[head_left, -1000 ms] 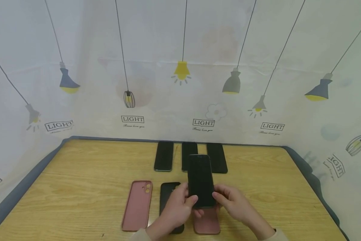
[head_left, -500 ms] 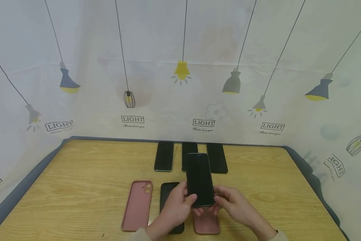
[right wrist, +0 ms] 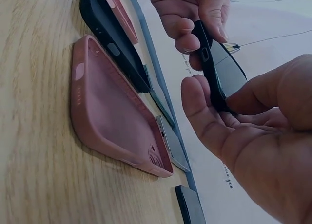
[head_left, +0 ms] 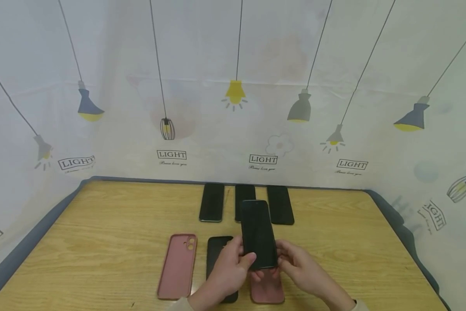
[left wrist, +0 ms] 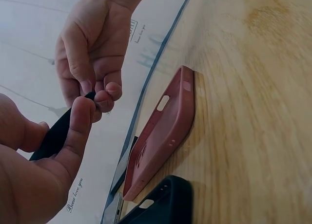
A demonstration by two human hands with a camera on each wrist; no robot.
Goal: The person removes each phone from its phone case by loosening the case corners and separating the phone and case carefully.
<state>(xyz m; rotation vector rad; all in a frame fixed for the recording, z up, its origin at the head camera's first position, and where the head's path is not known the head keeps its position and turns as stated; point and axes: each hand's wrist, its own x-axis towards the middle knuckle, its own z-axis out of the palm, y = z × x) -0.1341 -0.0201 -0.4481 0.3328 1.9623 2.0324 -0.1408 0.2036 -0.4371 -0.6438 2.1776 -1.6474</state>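
Both hands hold up a smartphone (head_left: 258,233), dark screen facing me, over the table. In the right wrist view a black case (right wrist: 210,74) with a port opening wraps its lower edge. My left hand (head_left: 229,265) grips the lower left side, thumb on the front and fingers behind. My right hand (head_left: 304,268) pinches the lower right corner, with fingertips partly hidden behind. Below the phone lies a pink phone case (head_left: 268,290), partly covered by it. Beside that, under my left hand, is a black phone case (head_left: 215,255), and another pink case (head_left: 176,268) lies farther left.
Three more dark phones lie in a row at the back edge: a left one (head_left: 212,202), a middle one (head_left: 239,203) partly behind the held phone, and a right one (head_left: 281,205). A lamp-printed curtain (head_left: 202,99) surrounds the wooden table (head_left: 100,242) behind and at the sides.
The held phone has shifted and tilted slightly between the hands. My right thumb has slid lower along its right corner, off the front edge. The cases and phones on the table have not moved.
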